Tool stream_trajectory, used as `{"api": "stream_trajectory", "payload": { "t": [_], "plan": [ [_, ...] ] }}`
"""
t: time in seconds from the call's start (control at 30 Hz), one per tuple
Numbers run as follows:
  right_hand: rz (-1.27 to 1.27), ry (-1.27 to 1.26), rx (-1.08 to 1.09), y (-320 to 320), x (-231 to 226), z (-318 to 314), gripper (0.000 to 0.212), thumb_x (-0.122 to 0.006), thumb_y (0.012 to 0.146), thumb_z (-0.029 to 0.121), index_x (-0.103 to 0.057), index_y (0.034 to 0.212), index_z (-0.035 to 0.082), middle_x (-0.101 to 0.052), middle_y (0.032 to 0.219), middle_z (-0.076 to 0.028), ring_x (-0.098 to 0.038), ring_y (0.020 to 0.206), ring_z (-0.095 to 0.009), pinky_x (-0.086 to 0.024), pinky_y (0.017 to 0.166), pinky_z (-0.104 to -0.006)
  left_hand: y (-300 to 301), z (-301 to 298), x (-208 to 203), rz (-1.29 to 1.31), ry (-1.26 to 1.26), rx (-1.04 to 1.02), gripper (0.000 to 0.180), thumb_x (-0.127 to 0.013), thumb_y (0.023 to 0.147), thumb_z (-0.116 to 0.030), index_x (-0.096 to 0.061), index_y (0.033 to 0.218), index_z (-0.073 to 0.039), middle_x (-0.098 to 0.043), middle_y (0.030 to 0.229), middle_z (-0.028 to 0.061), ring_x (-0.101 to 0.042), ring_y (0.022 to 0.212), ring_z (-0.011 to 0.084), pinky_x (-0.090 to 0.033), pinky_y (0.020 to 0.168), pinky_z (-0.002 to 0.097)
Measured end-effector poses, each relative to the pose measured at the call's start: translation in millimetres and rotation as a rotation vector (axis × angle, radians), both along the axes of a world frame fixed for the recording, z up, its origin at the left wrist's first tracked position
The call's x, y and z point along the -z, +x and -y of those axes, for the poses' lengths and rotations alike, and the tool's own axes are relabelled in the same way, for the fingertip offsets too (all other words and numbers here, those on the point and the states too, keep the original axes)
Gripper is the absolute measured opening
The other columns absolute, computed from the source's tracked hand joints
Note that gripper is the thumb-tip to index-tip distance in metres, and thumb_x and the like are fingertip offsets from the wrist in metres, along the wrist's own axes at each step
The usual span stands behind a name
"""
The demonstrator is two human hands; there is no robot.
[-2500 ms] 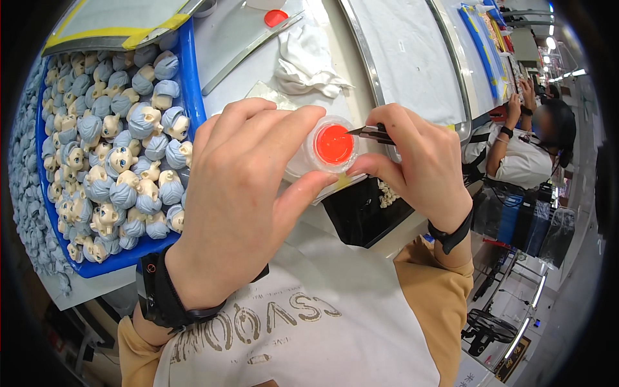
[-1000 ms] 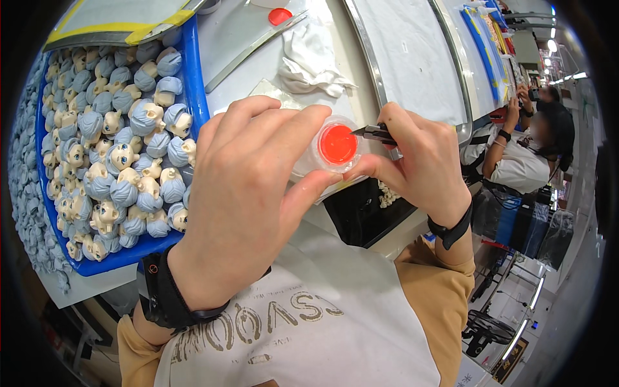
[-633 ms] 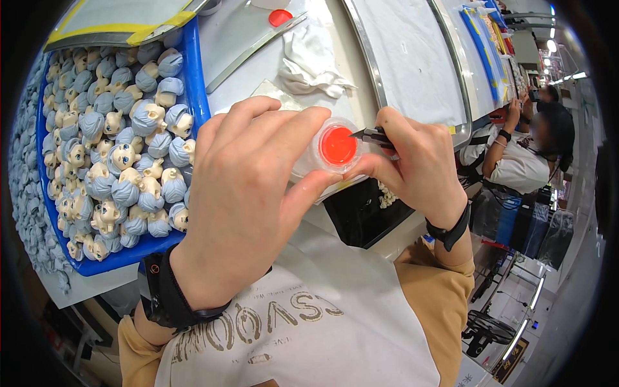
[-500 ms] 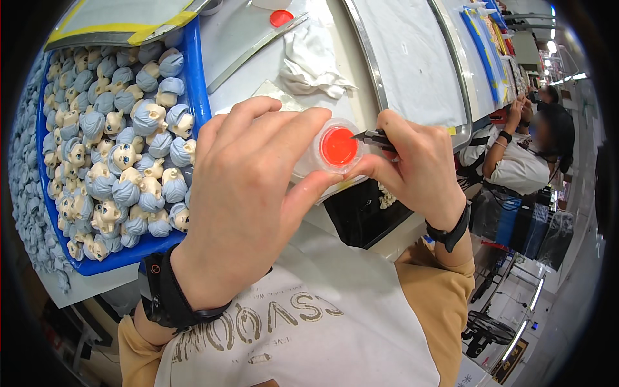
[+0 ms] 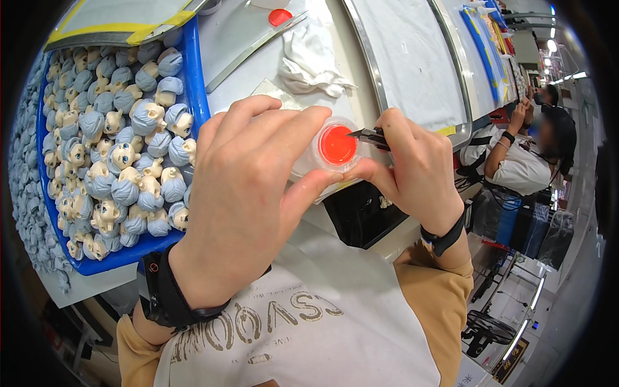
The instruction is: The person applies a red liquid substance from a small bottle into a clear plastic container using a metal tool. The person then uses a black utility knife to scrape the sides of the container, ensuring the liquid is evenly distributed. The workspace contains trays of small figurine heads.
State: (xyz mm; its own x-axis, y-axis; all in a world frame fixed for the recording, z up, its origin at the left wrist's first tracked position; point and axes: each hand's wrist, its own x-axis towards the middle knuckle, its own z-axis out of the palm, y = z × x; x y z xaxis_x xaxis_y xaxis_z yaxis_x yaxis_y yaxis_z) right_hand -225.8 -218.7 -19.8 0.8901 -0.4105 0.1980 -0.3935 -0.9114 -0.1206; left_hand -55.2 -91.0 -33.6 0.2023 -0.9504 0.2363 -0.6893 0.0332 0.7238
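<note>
My left hand (image 5: 242, 171) is closed around a small clear jar (image 5: 315, 155), its thumb and forefinger on opposite sides. Bright red paint (image 5: 336, 147) lies inside the jar. In my right hand (image 5: 419, 164) is a dark utility knife (image 5: 372, 137), its pointed tip over the jar's right rim, at the edge of the red. I cannot tell whether the tip touches the paint. My right thumb presses near the jar's lower edge, close to my left thumb. The knife's handle is mostly hidden by my fingers.
A blue tray (image 5: 200, 84) full of small doll heads with pale blue hair stands on the left. Beyond my hands lie a crumpled white cloth (image 5: 313, 61), a metal strip (image 5: 255, 53) and a red lid (image 5: 280, 17). A black tray (image 5: 358, 222) sits below the jar; another person works at right.
The knife and my right hand have shifted slightly, with the tip a little further left over the red paint. My left hand holds the jar in nearly the same place.
</note>
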Motion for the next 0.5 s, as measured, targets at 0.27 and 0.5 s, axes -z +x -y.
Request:
{"api": "stream_trajectory", "payload": {
  "t": [0.27,0.5],
  "plan": [
    [-0.017,-0.002,0.037,-0.2,-0.9,-3.3,0.054,-0.066,0.076,0.058,-0.05,0.076,0.007,-0.053,0.057,-0.005,-0.055,0.045,-0.024,-0.039,0.041,-0.032,-0.3,0.7,1.4,0.022,-0.005,-0.015,0.047,-0.074,0.071,-0.014,-0.064,0.115,-0.003,-0.065,0.111,0.011,-0.054,0.109,0.0316,-0.041,0.094,0.0394],
    [-0.021,0.015,0.064,-1.9,0.1,-6.2,0.054,-0.068,0.076,0.057,-0.048,0.072,0.007,-0.053,0.055,-0.005,-0.054,0.044,-0.024,-0.039,0.04,-0.0318,-0.5,0.6,0.9,0.021,0.002,-0.014,0.046,-0.074,0.071,-0.014,-0.064,0.115,-0.003,-0.066,0.111,0.0109,-0.054,0.11,0.0315,-0.041,0.094,0.0395]
  ]
}}
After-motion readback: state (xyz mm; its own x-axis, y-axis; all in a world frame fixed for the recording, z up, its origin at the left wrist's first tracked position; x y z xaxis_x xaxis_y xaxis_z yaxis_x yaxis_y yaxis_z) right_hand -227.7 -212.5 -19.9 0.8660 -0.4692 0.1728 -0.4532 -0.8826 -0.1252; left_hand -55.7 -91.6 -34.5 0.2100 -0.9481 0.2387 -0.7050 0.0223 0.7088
